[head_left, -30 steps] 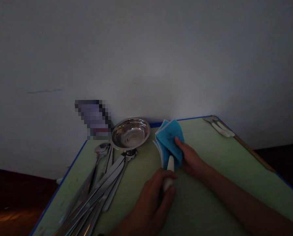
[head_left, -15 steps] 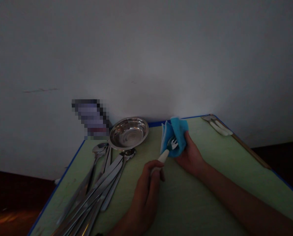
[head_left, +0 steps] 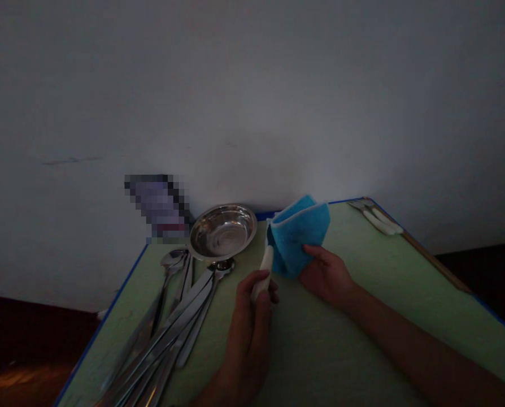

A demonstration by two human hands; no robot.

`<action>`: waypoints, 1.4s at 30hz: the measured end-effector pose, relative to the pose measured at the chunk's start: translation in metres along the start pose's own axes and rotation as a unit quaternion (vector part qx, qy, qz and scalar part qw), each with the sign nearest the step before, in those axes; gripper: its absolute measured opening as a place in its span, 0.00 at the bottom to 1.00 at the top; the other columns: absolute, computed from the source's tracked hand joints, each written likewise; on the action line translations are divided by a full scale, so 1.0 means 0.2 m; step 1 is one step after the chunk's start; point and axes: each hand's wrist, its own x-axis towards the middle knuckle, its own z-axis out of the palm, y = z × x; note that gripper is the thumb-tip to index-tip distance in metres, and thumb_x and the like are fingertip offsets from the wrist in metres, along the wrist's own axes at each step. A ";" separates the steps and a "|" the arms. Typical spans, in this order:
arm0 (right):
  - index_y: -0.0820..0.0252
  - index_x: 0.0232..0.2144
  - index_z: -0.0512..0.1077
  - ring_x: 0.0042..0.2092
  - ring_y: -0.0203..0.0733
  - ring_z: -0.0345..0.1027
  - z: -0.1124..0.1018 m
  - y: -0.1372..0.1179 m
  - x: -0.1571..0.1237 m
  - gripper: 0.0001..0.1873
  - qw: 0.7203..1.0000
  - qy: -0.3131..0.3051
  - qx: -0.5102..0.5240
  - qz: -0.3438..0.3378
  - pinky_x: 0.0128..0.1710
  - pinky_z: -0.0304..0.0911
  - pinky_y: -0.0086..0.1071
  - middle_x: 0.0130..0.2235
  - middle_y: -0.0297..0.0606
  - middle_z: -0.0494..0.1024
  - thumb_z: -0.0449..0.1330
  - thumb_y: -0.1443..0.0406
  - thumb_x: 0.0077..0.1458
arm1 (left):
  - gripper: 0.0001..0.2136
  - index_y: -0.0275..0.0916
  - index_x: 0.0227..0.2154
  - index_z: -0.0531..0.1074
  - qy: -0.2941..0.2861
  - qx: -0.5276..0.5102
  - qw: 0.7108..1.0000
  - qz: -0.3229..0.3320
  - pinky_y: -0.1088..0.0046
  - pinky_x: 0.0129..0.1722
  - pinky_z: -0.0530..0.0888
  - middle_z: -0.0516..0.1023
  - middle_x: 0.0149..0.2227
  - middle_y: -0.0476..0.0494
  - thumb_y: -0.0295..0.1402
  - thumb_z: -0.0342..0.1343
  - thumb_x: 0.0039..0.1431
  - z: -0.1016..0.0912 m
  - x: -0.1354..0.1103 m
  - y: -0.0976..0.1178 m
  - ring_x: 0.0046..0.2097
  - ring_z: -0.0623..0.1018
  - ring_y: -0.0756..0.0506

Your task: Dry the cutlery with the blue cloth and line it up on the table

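Observation:
My left hand (head_left: pixel 255 316) is closed round the white handle of a fork (head_left: pixel 264 276), which points upward and away. The fork's metal head is hidden behind a folded blue cloth (head_left: pixel 301 234) with a pale edge. At the cloth's lower right, my right hand (head_left: pixel 326 274) grips it between thumb and fingers. Left of my hands, a shiny steel bowl (head_left: pixel 201 251) stands by the wall, and a pile of steel cutlery (head_left: pixel 172 330), spoons and knives among it, lies in front of the bowl.
Two white-handled forks (head_left: pixel 379 221) lie at the far right corner of the pale green table (head_left: pixel 354 362). A blurred-out, phone-like object (head_left: pixel 159 206) leans on the grey wall (head_left: pixel 252 102) at the back left. Blue trim runs along the table's edge.
The cloth has been turned and now covers the fork's tines, which showed before. My left hand has shifted slightly left with the fork, its handle more upright. My right thumb now shows over the cloth.

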 end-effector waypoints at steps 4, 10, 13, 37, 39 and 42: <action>0.59 0.37 0.73 0.45 0.45 0.68 0.00 0.01 0.00 0.17 0.999 -0.011 -0.037 0.018 0.47 0.59 0.41 0.38 0.37 0.79 0.53 0.70 0.42 | 0.11 0.42 0.46 0.59 -0.018 0.021 1.000 0.007 0.72 0.33 0.66 0.68 0.37 0.45 0.37 0.42 0.62 0.00 -0.02 0.00 0.37 0.69 0.47; 0.57 0.37 0.72 0.41 0.43 0.71 0.00 0.01 0.02 0.21 0.997 0.065 -0.012 -0.037 0.44 0.62 0.39 0.32 0.32 0.80 0.53 0.76 0.39 | 0.12 0.42 0.47 0.60 -0.076 0.058 0.995 -0.010 0.72 0.35 0.66 0.70 0.38 0.44 0.37 0.42 0.62 -0.02 -0.02 0.02 0.37 0.69 0.47; 0.56 0.39 0.71 0.40 0.43 0.71 0.00 0.01 0.02 0.24 0.995 0.077 -0.003 -0.065 0.43 0.62 0.39 0.33 0.32 0.79 0.53 0.78 0.39 | 0.12 0.42 0.46 0.60 -0.044 0.041 0.998 0.001 0.71 0.36 0.66 0.69 0.37 0.45 0.36 0.42 0.62 -0.01 -0.02 0.01 0.37 0.69 0.48; 0.57 0.28 0.72 0.32 0.38 0.72 -0.02 -0.04 0.01 0.13 0.992 0.074 0.101 -0.026 0.39 0.65 0.34 0.30 0.32 0.79 0.48 0.62 0.54 | 0.10 0.45 0.45 0.60 -0.017 0.034 0.998 0.052 0.73 0.33 0.65 0.66 0.33 0.48 0.37 0.38 0.64 -0.02 -0.03 -0.03 0.34 0.67 0.49; 0.57 0.30 0.71 0.33 0.38 0.72 -0.02 -0.05 0.01 0.14 0.991 0.076 0.110 -0.016 0.40 0.65 0.36 0.30 0.32 0.79 0.46 0.62 0.55 | 0.10 0.45 0.45 0.58 0.015 -0.005 0.996 0.092 0.74 0.31 0.64 0.65 0.32 0.49 0.37 0.37 0.64 -0.02 -0.02 -0.05 0.32 0.66 0.49; 0.56 0.32 0.71 0.35 0.39 0.72 -0.02 -0.05 0.01 0.13 0.994 0.045 0.101 -0.007 0.41 0.64 0.37 0.33 0.33 0.79 0.47 0.61 0.54 | 0.10 0.45 0.46 0.58 0.024 -0.030 0.993 0.115 0.74 0.29 0.64 0.64 0.33 0.48 0.36 0.38 0.64 -0.02 -0.02 -0.07 0.31 0.65 0.50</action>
